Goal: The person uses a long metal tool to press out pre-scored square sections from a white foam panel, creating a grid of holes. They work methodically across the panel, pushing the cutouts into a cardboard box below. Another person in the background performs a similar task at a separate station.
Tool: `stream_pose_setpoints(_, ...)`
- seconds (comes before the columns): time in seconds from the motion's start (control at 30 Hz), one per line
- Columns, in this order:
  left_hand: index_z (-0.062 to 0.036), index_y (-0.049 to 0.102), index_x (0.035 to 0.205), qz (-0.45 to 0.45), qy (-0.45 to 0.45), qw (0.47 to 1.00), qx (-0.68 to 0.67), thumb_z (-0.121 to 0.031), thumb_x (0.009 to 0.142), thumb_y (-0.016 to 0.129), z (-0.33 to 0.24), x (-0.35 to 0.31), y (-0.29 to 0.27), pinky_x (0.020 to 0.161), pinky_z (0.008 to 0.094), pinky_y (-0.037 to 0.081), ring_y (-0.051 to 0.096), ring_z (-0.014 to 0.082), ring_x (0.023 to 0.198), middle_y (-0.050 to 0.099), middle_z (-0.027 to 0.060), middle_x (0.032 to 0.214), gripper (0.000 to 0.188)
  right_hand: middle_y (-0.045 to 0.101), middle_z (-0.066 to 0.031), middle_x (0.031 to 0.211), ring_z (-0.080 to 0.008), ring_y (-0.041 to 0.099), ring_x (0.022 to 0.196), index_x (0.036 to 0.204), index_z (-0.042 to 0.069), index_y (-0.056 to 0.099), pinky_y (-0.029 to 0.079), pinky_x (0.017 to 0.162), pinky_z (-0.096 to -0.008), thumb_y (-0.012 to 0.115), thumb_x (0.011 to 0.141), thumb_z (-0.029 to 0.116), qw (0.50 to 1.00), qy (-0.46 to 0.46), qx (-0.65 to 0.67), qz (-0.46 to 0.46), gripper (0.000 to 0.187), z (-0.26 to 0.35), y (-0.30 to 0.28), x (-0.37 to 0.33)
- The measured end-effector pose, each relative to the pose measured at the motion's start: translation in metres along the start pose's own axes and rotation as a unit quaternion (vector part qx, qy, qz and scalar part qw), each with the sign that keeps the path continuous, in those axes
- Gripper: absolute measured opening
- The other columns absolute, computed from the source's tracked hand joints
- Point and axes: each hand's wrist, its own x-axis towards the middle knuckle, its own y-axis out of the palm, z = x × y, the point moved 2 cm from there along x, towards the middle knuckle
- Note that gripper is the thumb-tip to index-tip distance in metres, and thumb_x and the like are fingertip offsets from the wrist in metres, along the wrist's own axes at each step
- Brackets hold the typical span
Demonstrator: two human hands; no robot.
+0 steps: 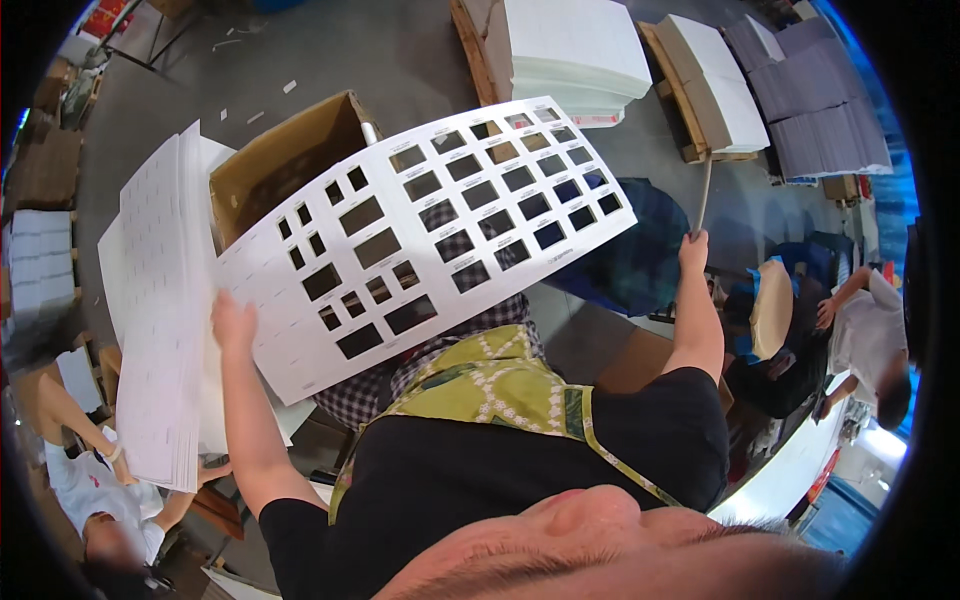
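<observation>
A wide white cardboard sheet (420, 290), with rows of rectangular cut-out windows, slants across my lap. Dark checked cloth and the floor show through many of its openings; its left part is uncut, with faint print. My left hand (235, 322), slightly blurred, grips the sheet near its left edge, fingers partly hidden. Out to the right, my right hand (693, 248) is closed around the lower end of a thin wooden stick (704, 195), which points up and away from me. Beside my left arm stands a stack of white printed sheets (155, 300).
An open cardboard box (285, 160) stands behind the sheet. Ahead are pallet stacks of white board (575, 45), (710, 80) and grey sheets (820, 100). White scraps (290, 87) lie on the floor. One person (100, 490) is at lower left, another (870, 330) at right.
</observation>
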Motion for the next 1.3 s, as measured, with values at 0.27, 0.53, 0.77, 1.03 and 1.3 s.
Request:
stream_pose_setpoints(0.27, -0.0081, 0.059, 0.109, 0.086, 0.492, 0.832, -0.241, -0.023, 0.072, 0.071, -0.357, -0.074, -0.089, 0.084, 0.0431, 0.044, 0.057, 0.0296, 0.1, 0.062, 0.0114, 0.099, 0.042, 0.063, -0.0175, 0.093, -0.0338, 0.059, 0.095, 0.1, 0.005, 0.056, 0.045, 0.081, -0.04, 0.055, 0.072, 0.007, 0.956, -0.079, 0.008, 0.283, 0.028, 0.091, 0.066, 0.082)
stream_pose_setpoints(0.53, -0.0112, 0.051, 0.121, 0.027, 0.529, 0.831, -0.172, -0.025, 0.077, 0.064, -0.451, -0.103, -0.064, 0.088, 0.0406, 0.038, 0.05, 0.0259, 0.11, 0.054, 0.0075, 0.114, 0.048, 0.064, -0.016, 0.098, -0.0297, 0.059, 0.095, 0.105, 0.007, 0.06, 0.045, 0.082, -0.0373, 0.055, 0.07, 0.007, 0.884, -0.129, -0.097, 0.439, 0.035, 0.171, 0.105, 0.102)
stream_pose_setpoints(0.77, -0.012, 0.047, 0.123, 0.163, 0.46, 0.865, -0.117, -0.029, 0.074, 0.068, -0.456, -0.095, -0.076, 0.083, 0.0408, 0.037, 0.047, 0.0244, 0.108, 0.051, 0.0074, 0.114, 0.056, 0.059, -0.0178, 0.119, -0.032, 0.055, 0.113, 0.118, 0.007, 0.057, 0.041, 0.095, -0.0395, 0.055, 0.078, 0.009, 0.813, -0.158, -0.146, 0.541, 0.04, 0.215, 0.129, 0.07)
stream_pose_setpoints(1.03, -0.0152, 0.038, 0.136, 0.159, 0.501, 0.845, -0.095, -0.022, 0.082, 0.058, -0.436, -0.11, -0.068, 0.081, 0.0403, 0.037, 0.054, 0.0243, 0.097, 0.056, 0.0077, 0.101, 0.058, 0.065, -0.0103, 0.1, -0.0244, 0.06, 0.096, 0.109, 0.005, 0.059, 0.045, 0.089, -0.0354, 0.072, 0.07, 0.011, 0.845, -0.187, -0.068, 0.496, 0.041, 0.215, 0.11, 0.084)
stream_pose_setpoints(1.3, -0.0166, 0.038, 0.137, 0.143, 0.492, 0.837, -0.192, -0.008, 0.085, 0.045, -0.431, -0.113, -0.055, 0.082, 0.04, 0.036, 0.059, 0.0223, 0.081, 0.059, 0.0044, 0.081, 0.053, 0.057, -0.002, 0.08, -0.013, 0.056, 0.076, 0.1, 0.003, 0.053, 0.047, 0.069, -0.027, 0.067, 0.066, -0.007, 0.89, -0.172, 0.125, 0.402, 0.039, 0.227, 0.089, 0.098)
